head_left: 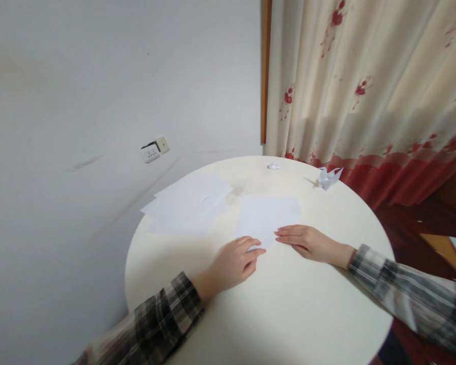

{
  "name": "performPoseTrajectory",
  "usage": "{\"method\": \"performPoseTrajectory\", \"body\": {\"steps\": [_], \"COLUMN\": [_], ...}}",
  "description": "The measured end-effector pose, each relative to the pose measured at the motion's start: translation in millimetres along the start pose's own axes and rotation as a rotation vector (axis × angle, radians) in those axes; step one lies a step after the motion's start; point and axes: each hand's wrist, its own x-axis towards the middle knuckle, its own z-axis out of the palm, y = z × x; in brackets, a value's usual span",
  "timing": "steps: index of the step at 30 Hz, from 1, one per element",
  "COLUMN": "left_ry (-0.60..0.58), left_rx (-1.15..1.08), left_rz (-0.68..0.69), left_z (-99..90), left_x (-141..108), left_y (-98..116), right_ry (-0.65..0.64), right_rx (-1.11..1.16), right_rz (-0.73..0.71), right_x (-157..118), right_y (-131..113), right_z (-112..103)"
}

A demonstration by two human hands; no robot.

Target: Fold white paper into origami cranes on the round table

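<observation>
A person's two bare hands, in plaid shirt cuffs, rest on a round white table (307,309) that fills the lower middle of the frame. Between and just beyond them, at the centre, a sheet of white paper (268,215) lies flat.

The left hand (230,266), left of lower centre, is loosely curled over the sheet's near left corner, thumb and forefinger a narrow gap apart with a bit of white between them; whether they pinch the paper cannot be told. The right hand (307,243), right of centre, is stretched out low, fingers straight and close together, tips at the sheet's near right edge. This looks like a way of steadying the near edge from both sides, with the tabletop as backing. Most of the sheet stretches away from the hands, its far edge uncovered.

Left of it, a fanned pile of white sheets (190,200) lies near the wall, apart from both hands, perhaps to keep the middle free. At the table's far edge sit a small folded scrap of paper (273,166) and, further right, a paper crane (329,178), both beyond the right hand. A cream curtain (365,66) with red flowers hangs upper right; a wall socket (150,153) shows left of centre.
</observation>
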Motion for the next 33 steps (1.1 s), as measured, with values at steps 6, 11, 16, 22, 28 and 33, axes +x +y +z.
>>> {"method": "performPoseTrajectory", "body": {"steps": [6, 11, 16, 22, 28, 33], "left_ry": [0.004, 0.031, 0.045, 0.006, -0.028, -0.054], "left_rx": [0.002, -0.016, -0.029, -0.041, -0.067, -0.084], "left_rz": [0.012, 0.0, -0.029, -0.054, -0.061, -0.089], "left_z": [-6.6, -12.4, -21.4, -29.0, -37.7, -45.4], "left_x": [-15, -25, -38, -60, -78, -92], "left_y": [4, 8, 13, 16, 18, 20], "right_ry": [-0.001, 0.009, 0.014, 0.006, 0.007, 0.007], "right_rx": [0.0, -0.002, 0.002, 0.01, 0.007, 0.013], "right_rz": [-0.002, -0.016, -0.025, -0.013, -0.006, -0.006], "right_x": [1, 3, 5, 4, 5, 7], "right_y": [-2, -2, -2, -2, -4, -6], "right_z": [0, 0, 0, 2, 2, 0]}}
